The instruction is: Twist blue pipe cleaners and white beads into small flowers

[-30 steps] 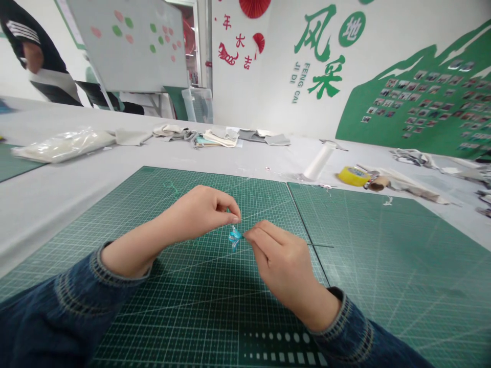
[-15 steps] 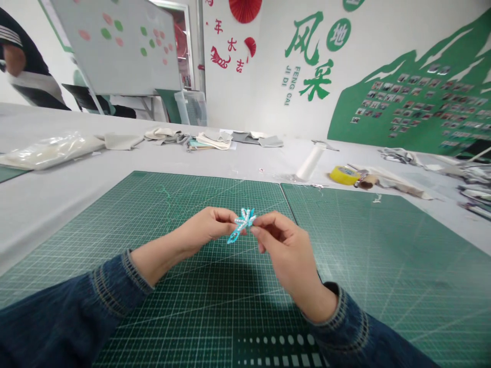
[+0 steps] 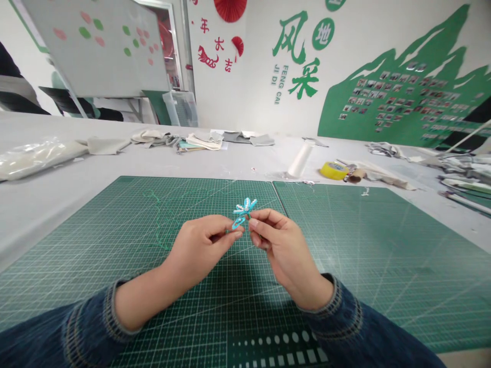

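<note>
A small blue flower-shaped piece (image 3: pixel 245 206) with white beadlike rows on its petals is held up above the green cutting mat (image 3: pixel 192 197). My right hand (image 3: pixel 286 250) pinches it from below, just under the petals. A blue loop-shaped part (image 3: pixel 238 223) hangs at its lower left, and the fingertips of my left hand (image 3: pixel 203 245) are closed on that part. Both hands are close together over the mat, the fingertips nearly touching. Green thread (image 3: pixel 157 225) lies on the mat beyond my left hand.
Beyond the mat are a white roll (image 3: pixel 301 160), yellow tape (image 3: pixel 334 170) and fabric scraps (image 3: pixel 203 140). A clear plastic bag (image 3: pixel 42 157) lies at the far left. More cloth (image 3: pixel 460 166) is at the right. A second mat (image 3: pixel 383 230) adjoins the first.
The flower has turned upright, its petals now fanning upward. My right hand grips lower beneath it, and my left hand has shifted slightly down and left. The whole view has swung a little right.
</note>
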Tool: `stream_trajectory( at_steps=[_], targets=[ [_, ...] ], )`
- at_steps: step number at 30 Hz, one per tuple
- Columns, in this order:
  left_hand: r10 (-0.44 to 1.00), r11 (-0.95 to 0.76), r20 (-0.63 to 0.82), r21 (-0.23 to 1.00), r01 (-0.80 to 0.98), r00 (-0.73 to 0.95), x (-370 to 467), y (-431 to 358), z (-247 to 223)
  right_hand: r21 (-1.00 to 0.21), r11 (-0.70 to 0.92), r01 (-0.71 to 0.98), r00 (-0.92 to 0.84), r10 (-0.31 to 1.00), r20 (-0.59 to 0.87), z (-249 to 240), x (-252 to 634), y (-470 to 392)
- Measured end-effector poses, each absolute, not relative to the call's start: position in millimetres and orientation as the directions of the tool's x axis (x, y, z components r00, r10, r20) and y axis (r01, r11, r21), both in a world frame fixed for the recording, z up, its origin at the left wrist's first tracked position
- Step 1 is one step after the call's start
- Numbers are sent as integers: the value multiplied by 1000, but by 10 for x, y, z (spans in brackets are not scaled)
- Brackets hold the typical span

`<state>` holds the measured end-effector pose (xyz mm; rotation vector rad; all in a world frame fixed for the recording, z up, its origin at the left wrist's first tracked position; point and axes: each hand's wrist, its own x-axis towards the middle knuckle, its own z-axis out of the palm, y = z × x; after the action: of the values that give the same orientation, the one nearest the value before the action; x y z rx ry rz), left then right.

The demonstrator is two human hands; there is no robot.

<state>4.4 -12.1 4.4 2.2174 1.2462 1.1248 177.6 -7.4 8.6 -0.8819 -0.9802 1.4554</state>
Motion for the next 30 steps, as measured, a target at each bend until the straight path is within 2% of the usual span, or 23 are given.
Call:
stream_trajectory(
  at_steps=[3,5,7,9,12,14,16,18,23,26,30],
  targets=[
    [563,-719,698,149,679,442,31,-184,28,-926,-75,-371,-117,993,-34,75,1763,-74],
    [427,-724,716,-95,683,552,19,-199,25,-931,-75,-358,-112,993,-38,65,1759,-68],
    [368,-707,690,-228,669,624,8,-205,38,-943,-54,-327,-98,995,-23,49,1757,-58],
    [349,-683,668,-299,666,657,6,-215,68,-969,-7,-248,-73,997,11,34,1758,-50],
    [333,-644,657,-365,672,676,25,-255,128,-993,114,33,-12,993,114,21,1758,-60],
    [324,-624,655,-395,675,683,44,-288,163,-925,257,281,19,962,273,18,1759,-84],
    [326,-615,649,-406,676,687,60,-313,185,-772,417,480,-25,886,463,11,1761,-113],
    [343,-614,646,-395,683,682,68,-324,192,-608,528,594,-128,808,576,-4,1765,-141],
    [432,-619,633,-310,721,643,42,-284,178,-375,589,716,-305,747,591,-46,1777,-177],
    [550,-597,637,-151,788,540,-10,-209,184,-316,609,728,-348,725,595,-49,1776,-176],
    [695,-586,573,103,803,434,-91,-93,234,-304,636,709,-386,711,588,-39,1769,-169]
  ],
)
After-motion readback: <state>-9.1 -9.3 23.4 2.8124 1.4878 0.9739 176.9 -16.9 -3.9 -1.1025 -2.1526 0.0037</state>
